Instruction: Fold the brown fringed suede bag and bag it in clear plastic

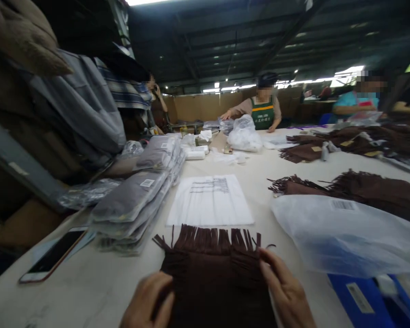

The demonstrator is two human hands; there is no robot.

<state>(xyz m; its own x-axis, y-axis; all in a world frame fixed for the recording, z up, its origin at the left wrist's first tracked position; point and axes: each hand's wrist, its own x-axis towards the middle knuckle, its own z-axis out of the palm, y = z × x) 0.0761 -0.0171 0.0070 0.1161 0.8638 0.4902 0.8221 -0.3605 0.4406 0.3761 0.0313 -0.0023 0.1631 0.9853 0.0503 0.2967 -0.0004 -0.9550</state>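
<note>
A dark brown fringed scarf (215,269) lies on the white table (99,282) right in front of me, fringe pointing away. My left hand (146,303) rests on its near left side, fingers curled onto the fabric. My right hand (287,291) grips its right edge just below the fringe. Beyond the fringe lies a flat clear plastic bag (210,200) with printed text.
Stacks of bagged grey scarves (140,200) stand to the left, with a phone (53,257) near the table's left edge. Loose plastic bags (348,237) and more brown scarves (369,191) lie to the right. Other people work at the far end (263,111).
</note>
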